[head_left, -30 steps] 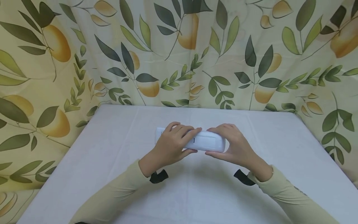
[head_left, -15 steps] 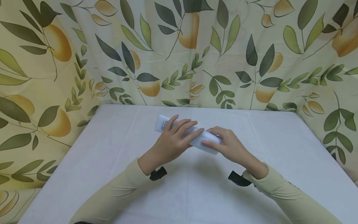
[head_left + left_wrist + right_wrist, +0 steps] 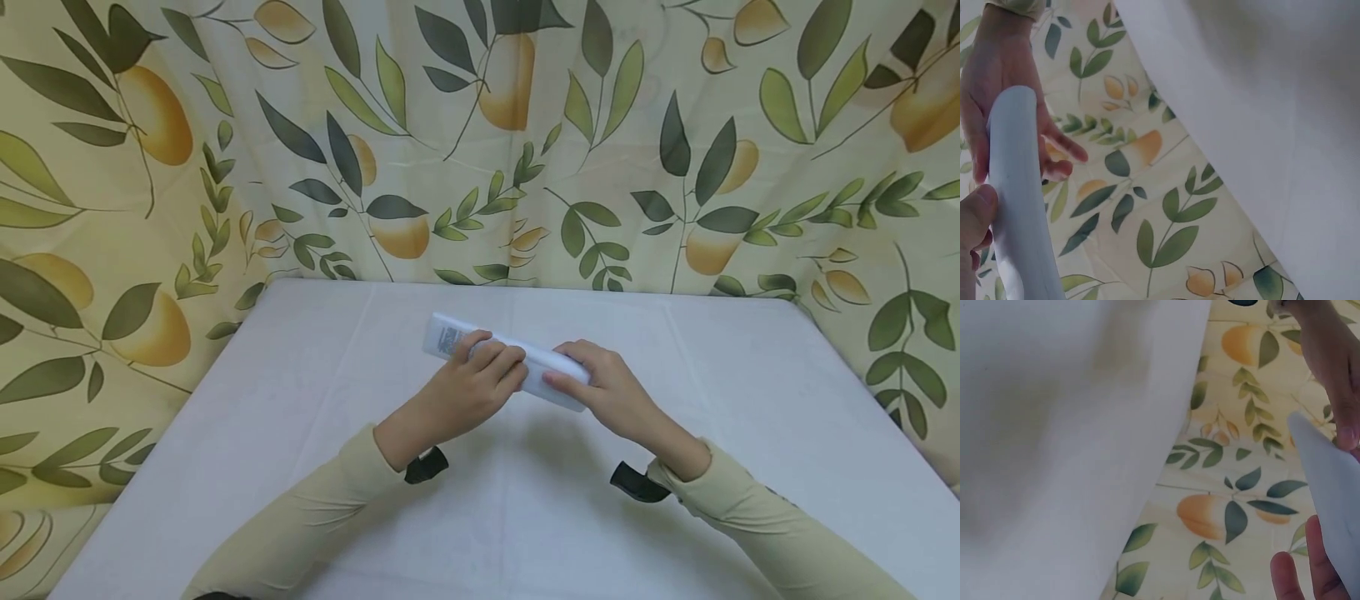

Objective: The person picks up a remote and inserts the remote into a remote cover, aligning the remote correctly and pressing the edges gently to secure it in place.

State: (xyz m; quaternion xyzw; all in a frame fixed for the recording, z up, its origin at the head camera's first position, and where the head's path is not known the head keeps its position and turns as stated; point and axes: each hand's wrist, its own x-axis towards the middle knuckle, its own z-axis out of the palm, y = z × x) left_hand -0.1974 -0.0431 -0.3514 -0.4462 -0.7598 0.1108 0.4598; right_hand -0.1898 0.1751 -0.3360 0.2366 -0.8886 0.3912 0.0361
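Note:
A long white object [image 3: 542, 364] with rounded edges and a small dark printed label [image 3: 448, 339] is held up over the table, slanting down to the right in the head view. My left hand [image 3: 472, 383] grips it around the middle, fingers curled over the top. Its right end is gripped by my right hand [image 3: 611, 393], thumb along the near face. In the left wrist view the object [image 3: 1017, 187] looks smooth and slightly curved, with the left thumb [image 3: 977, 209] against its side. The right wrist view shows part of the object [image 3: 1325, 487] between both hands.
A white cloth covers the table [image 3: 510, 525]. Behind it and along the sides hangs a curtain [image 3: 465, 183] patterned with fruit and leaves. Black pieces [image 3: 426, 465] are worn beneath both wrists.
The object has turned from nearly level to a slant, left end farther away, and its labelled face now shows. The left fingers lifted and spread, then curled back over it; the right thumb moved onto its face.

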